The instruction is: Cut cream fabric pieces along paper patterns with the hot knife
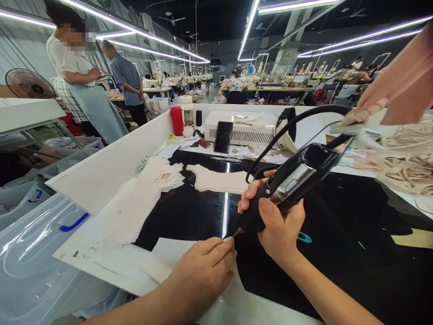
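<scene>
My right hand (274, 216) grips a black and silver corded hand tool (294, 180) whose thin tip points down to the left, at the fingertips of my left hand (203, 271). My left hand presses flat on a white paper sheet (162, 259) that lies on the black glossy table (338, 234). The tool's black cable (304, 117) arches up and away to the right. Whether something small is pinched at my left fingertips cannot be told.
Beige fabric pieces (219, 178) and white sheets (135, 203) lie further back. A phone (223, 136) leans on a white machine (241, 126), a red cup (176, 121) beside it. Another person's hand (395, 90) reaches in at top right above lace pieces (406, 158). Clear plastic bins (30, 253) stand left.
</scene>
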The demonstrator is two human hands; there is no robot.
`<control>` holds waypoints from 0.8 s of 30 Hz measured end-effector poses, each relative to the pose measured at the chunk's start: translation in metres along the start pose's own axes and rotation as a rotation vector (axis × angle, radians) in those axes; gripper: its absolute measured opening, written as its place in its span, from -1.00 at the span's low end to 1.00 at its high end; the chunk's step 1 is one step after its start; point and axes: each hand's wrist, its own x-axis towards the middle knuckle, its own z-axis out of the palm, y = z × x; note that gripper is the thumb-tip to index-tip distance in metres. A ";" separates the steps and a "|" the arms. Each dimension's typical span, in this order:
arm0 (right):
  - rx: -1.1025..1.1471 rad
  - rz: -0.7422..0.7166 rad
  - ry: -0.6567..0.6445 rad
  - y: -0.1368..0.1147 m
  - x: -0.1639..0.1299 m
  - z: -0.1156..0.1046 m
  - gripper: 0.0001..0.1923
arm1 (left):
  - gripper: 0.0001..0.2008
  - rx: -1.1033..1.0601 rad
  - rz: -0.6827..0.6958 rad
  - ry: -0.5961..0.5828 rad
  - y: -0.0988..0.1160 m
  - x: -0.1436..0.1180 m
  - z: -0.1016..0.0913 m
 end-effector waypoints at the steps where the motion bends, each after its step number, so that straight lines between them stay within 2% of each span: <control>1: 0.003 0.003 -0.001 0.000 0.000 0.000 -0.60 | -0.72 0.008 -0.006 -0.006 0.000 0.000 0.000; 24: -0.004 -0.004 0.027 -0.003 0.002 0.001 -0.59 | -0.63 -0.002 -0.022 0.029 0.001 -0.002 0.004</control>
